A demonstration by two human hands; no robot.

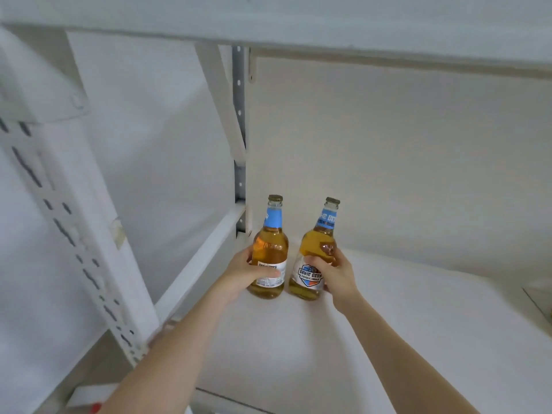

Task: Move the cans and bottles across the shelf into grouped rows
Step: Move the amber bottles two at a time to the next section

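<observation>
At the far left a slotted post (59, 219) runs up the frame's edge, and the white shelf (388, 309) stretches away to the right of it. Both bottles are in its back left corner, close to the rear post (240, 115) and the back panel (388, 159). The left hand (245, 273) grasps the left bottle (270, 249) low on its body. The thumb lies across the white label and the fingers wrap behind, a hold that suits keeping the glass upright while it is set down or slid. That bottle stands straight, with its cap up and its blue neck label facing out. Just beside it, apart by a narrow gap, the right bottle (316, 255) leans with its neck tipped to the right. The right hand (337, 273) grips it from the right side at the shoulder and upper label. This higher grip probably explains the lean, since the base swings more freely under it. I cannot tell from this angle whether either base rests on the shelf or hangs just above it, because the white surface gives little shadow. Taking one bottle in each hand looks like a way to bring a matching pair over together. Placing them side by side in the corner would start a row that can grow rightward along the shelf. The right bottle wants righting before it is let go, and glass this close could knock.
</observation>
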